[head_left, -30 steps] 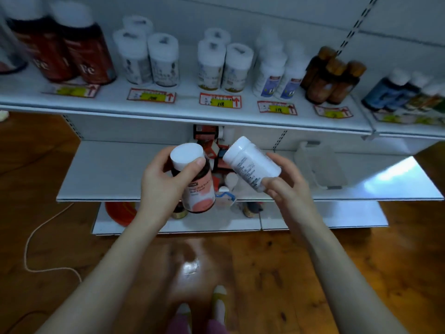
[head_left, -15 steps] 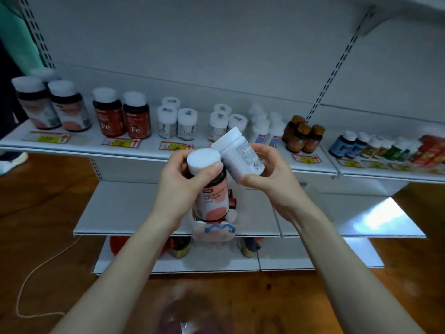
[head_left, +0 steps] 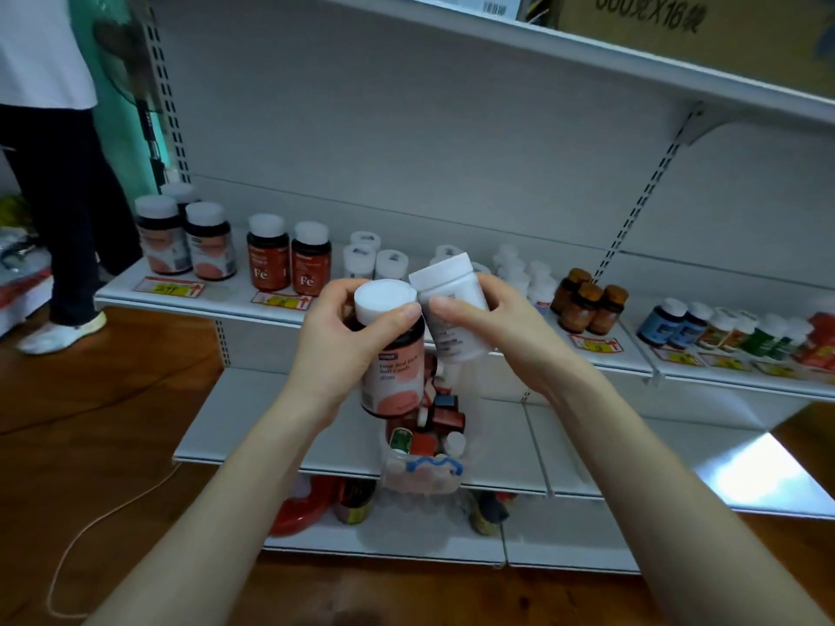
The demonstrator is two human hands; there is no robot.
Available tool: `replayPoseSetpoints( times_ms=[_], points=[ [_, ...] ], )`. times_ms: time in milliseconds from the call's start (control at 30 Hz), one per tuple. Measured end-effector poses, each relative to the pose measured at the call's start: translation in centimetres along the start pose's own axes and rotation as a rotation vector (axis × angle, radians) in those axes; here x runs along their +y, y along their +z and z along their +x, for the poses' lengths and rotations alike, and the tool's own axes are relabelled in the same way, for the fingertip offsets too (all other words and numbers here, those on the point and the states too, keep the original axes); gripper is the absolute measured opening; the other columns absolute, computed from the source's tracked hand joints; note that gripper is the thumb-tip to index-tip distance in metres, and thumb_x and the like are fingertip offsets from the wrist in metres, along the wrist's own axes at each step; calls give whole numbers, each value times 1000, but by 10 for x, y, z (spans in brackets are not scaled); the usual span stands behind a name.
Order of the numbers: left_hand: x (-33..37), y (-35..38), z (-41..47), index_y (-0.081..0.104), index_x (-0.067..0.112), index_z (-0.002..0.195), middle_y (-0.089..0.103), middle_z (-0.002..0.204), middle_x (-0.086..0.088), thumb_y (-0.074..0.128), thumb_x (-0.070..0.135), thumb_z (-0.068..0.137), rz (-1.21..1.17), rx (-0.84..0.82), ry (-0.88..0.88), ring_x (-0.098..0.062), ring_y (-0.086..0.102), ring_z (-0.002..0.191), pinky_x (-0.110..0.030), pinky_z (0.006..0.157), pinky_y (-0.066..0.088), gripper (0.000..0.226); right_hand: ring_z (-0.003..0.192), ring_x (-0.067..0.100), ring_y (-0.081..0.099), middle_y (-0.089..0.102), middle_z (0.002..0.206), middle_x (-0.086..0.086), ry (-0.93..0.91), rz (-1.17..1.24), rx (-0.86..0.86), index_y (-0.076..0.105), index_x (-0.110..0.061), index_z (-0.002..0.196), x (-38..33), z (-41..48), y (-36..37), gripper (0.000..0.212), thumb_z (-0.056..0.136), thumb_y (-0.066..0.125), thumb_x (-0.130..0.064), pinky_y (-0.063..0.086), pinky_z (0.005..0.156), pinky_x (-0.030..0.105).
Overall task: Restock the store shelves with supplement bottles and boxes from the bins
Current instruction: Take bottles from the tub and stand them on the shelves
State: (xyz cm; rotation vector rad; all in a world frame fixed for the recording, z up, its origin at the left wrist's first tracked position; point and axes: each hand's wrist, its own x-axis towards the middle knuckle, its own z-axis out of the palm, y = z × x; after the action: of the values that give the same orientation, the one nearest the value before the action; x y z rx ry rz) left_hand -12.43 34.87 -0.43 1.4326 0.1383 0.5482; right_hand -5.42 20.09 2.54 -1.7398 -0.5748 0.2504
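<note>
Left hand (head_left: 334,354) is gripping the dark bottle (head_left: 392,377) upright, thumb curling over its cap. Right hand (head_left: 492,332) is clasping the white bottle (head_left: 452,305), tilting it toward 11 o'clock, probably for comparing labels, though the print is blurring. Both are hovering before the shelf (head_left: 217,305), with the bin (head_left: 420,476) at 6 o'clock and matching stock (head_left: 210,248) at 10 o'clock. Against a second ago, the bottles are sitting side by side rather than apart, and the white one is standing more upright.

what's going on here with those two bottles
A person is restocking. The left hand grips a dark pink-labelled bottle, and the right hand holds a tilted white bottle beside it. Both are held in front of the stocked shelf, above a clear bin of mixed bottles on the lower shelf. Neither is shelved yet.
</note>
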Motion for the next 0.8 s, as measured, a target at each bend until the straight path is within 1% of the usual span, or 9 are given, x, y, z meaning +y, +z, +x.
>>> replayPoseSetpoints(
  times_ms=[67, 167, 200, 300, 467, 567, 667, 733, 800],
  points=[
    [4, -3, 0, 57, 10, 103, 65, 96, 0, 75, 14, 72, -2, 2, -1, 0, 61, 80, -11, 68, 48, 36, 84, 5, 62, 63, 95, -7, -29, 12, 26, 56, -29, 101, -5, 5, 2, 27, 77, 69, -26, 51, 64, 16],
    [7, -4, 0, 57, 12, 99, 65, 97, -2, 73, 13, 73, 1, -1, 10, -3, 60, 81, -12, 69, 49, 31, 97, 10, 59, 58, 111, -3, -38, 13, -10, 51, -30, 109, -11, 12, 5, 39, 71, 54, -30, 51, 80, 25],
    [8, -5, -1, 58, 13, 98, 66, 98, -3, 73, 13, 73, -1, -4, 13, -3, 61, 82, -12, 70, 49, 30, 98, 10, 59, 58, 111, -2, -44, 3, -37, 51, -29, 110, -13, 12, 7, 39, 72, 54, -31, 51, 81, 26],
    [8, -8, 0, 58, 12, 100, 66, 100, -3, 74, 15, 74, 9, -14, 15, -5, 62, 85, -13, 71, 50, 31, 87, 8, 63, 60, 108, 0, -3, -32, -86, 48, -24, 113, -16, 12, 7, 38, 81, 66, -35, 56, 68, 25],
    [6, -15, 3, 59, 13, 99, 67, 99, -3, 74, 17, 72, 13, 7, 2, -7, 62, 86, -12, 68, 49, 31, 81, 11, 66, 62, 99, 1, 69, -9, -55, 52, -23, 104, -11, 23, 7, 39, 74, 75, -27, 55, 63, 26],
    [5, -19, 5, 58, 17, 96, 66, 97, 0, 73, 17, 73, -1, 27, -29, -5, 62, 84, -11, 66, 50, 27, 81, 17, 64, 61, 96, 6, 125, 171, -48, 56, -19, 98, -8, 33, 7, 23, 77, 65, -15, 54, 68, 32],
    [2, -21, 8, 58, 20, 96, 66, 98, 1, 74, 20, 73, 14, 37, -47, -5, 62, 86, -11, 65, 50, 28, 85, 24, 60, 59, 94, 9, 203, 271, -68, 57, -17, 97, 0, 40, 6, 30, 67, 56, -17, 51, 81, 44],
    [-1, -21, 11, 58, 20, 96, 65, 97, 2, 73, 20, 73, 22, 44, -56, -4, 62, 85, -10, 64, 49, 28, 80, 23, 59, 58, 90, 9, 206, 272, -79, 56, -16, 97, 4, 42, 7, 32, 65, 57, -22, 52, 73, 39],
    [-4, -19, 14, 58, 19, 97, 65, 97, 3, 73, 22, 73, 27, 43, -69, -3, 62, 85, -11, 63, 49, 30, 70, 19, 60, 58, 82, 8, 168, 237, -84, 54, -14, 91, 10, 44, 8, 24, 75, 66, -28, 52, 61, 31]
  ],
)
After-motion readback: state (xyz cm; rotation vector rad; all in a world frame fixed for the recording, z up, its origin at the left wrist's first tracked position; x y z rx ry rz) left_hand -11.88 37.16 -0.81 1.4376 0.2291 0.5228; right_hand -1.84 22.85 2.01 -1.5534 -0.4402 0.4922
